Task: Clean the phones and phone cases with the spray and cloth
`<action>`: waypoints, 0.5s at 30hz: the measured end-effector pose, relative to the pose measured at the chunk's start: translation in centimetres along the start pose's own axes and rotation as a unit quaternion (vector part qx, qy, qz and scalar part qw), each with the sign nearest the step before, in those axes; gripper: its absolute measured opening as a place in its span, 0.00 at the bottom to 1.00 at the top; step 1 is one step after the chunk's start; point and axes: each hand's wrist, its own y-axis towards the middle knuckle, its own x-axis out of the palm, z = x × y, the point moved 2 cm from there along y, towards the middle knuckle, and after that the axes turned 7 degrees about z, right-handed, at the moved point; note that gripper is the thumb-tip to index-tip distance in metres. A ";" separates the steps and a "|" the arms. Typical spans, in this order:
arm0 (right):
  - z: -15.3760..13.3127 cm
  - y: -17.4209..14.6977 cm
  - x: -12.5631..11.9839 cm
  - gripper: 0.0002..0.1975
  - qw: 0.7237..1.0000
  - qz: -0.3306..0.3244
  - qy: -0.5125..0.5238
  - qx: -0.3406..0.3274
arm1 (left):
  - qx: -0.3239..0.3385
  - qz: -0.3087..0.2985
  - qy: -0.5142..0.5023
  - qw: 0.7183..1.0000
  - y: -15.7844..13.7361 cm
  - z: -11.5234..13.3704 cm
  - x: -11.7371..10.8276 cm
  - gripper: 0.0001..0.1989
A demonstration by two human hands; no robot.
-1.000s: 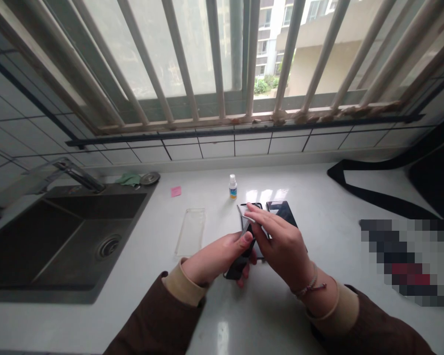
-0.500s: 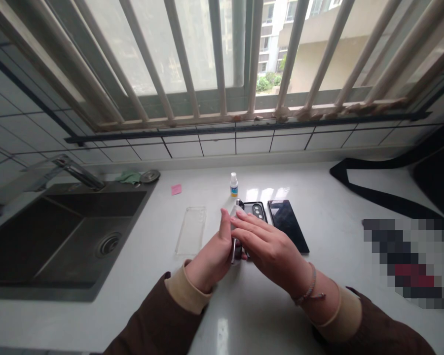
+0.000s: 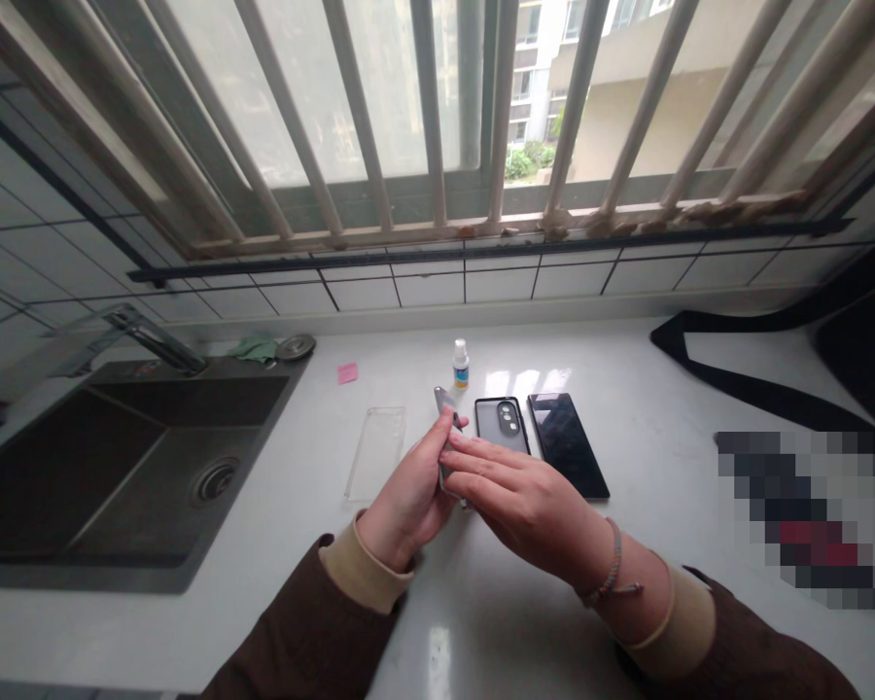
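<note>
Here, the left hand point(image 3: 412, 483) grips a phone point(image 3: 444, 397), thumb upward; the right hand point(image 3: 529, 488) slants leftward over it, fingers extended, grip unclear.

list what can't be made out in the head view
All head view:
Held device: mostly hidden by the left hand and right hand.
Black case: lower part hidden by the right hand.
White bottle: print too small.
Black strapped item: cut off by the right edge.
Pixelated object: masked by mosaic.
</note>
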 end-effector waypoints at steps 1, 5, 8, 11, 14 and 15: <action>-0.1 0.0 0.0 0.18 1.000 -0.007 0.002 -0.004 | -0.002 0.007 0.004 1.000 0.0 0.1 0.0 0.19; -0.5 -0.2 0.3 0.17 0.999 -0.036 0.009 -0.033 | 0.034 0.050 0.008 0.998 0.1 0.5 -0.2 0.25; -0.6 -0.4 0.5 0.17 0.998 -0.043 0.003 -0.048 | 0.090 0.075 -0.008 0.993 0.2 0.9 -0.3 0.28; -0.6 -0.7 0.5 0.18 0.998 -0.039 -0.004 -0.052 | 0.083 0.078 -0.020 0.993 0.1 1.1 -0.3 0.29; -0.6 -0.7 0.3 0.19 0.998 -0.043 0.006 -0.049 | 0.049 0.080 -0.037 0.995 -0.1 1.4 -0.2 0.28; -0.7 -0.6 0.2 0.19 0.998 -0.045 0.010 -0.049 | 0.038 0.079 -0.046 0.995 -0.2 1.5 -0.2 0.28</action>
